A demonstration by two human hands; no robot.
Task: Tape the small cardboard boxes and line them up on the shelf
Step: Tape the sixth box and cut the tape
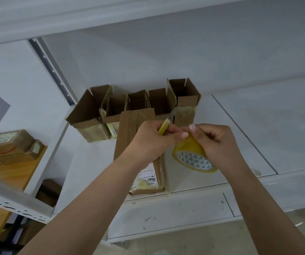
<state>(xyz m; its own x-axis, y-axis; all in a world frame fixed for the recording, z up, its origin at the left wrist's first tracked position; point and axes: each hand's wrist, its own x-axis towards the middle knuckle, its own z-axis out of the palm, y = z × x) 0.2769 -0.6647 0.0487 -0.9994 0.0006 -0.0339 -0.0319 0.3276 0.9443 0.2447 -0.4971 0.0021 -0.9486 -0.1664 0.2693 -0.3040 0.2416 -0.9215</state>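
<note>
Flat box [129, 133] lying lengthwise on shelf [221, 126], ready for sealing. Left hand [151, 142] pinching yellow strip [163, 127]; right hand [216, 142] curled round tape roll [194, 159], steadying it. 5 open boxes [140, 103] lined up behind.

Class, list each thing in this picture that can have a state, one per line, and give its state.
Left hand: pinches a yellowish tool.
Right hand: holds the tape roll, thumb at the tape's end.
Tape roll: off the shelf, in hand.
Long box: lying flat on the shelf, flaps closed.
Row of small boxes: upright at the back, tops open.
Shelf: holds all the boxes.
</note>
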